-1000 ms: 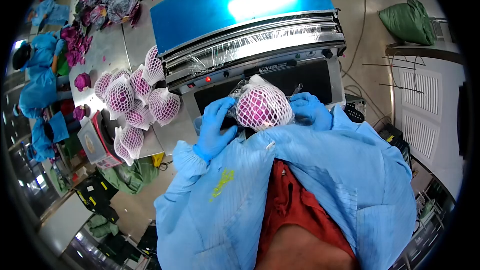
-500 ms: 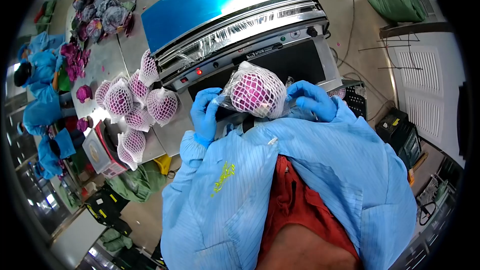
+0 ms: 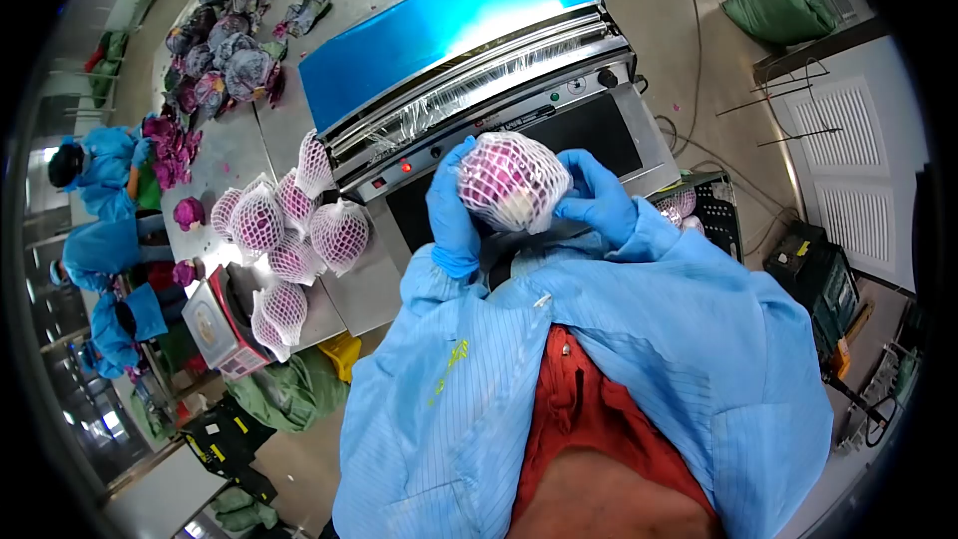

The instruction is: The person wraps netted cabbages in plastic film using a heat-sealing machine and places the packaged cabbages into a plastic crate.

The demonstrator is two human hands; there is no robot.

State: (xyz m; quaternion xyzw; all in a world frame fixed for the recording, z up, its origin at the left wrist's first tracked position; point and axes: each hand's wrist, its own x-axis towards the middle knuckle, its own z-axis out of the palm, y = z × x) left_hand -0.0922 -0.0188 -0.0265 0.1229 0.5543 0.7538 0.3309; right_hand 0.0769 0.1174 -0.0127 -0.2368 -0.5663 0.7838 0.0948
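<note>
A red cabbage (image 3: 513,183) in a white foam net is held up between my two blue-gloved hands, in front of the wrapping machine (image 3: 479,105). Clear film appears to cover it closely. My left hand (image 3: 453,208) grips its left side, fingers pointing up along the net. On the other side, my right hand (image 3: 599,202) has curled fingers pressed against the cabbage's right edge. A strip of clear film (image 3: 429,100) lies across the machine's roller area, and a red lamp (image 3: 406,167) glows on its front panel.
Several netted cabbages (image 3: 289,225) sit on the metal table (image 3: 344,294) to the left, beside a cardboard box (image 3: 222,324). Bare cabbages and leaves (image 3: 235,50) are piled farther back. A black crate (image 3: 718,215) with netted cabbages stands right. Co-workers in blue (image 3: 110,240) are at far left.
Both hands have closed in on the netted cabbage, and the loose film at its sides has been drawn in around it. The view has shifted slightly.
</note>
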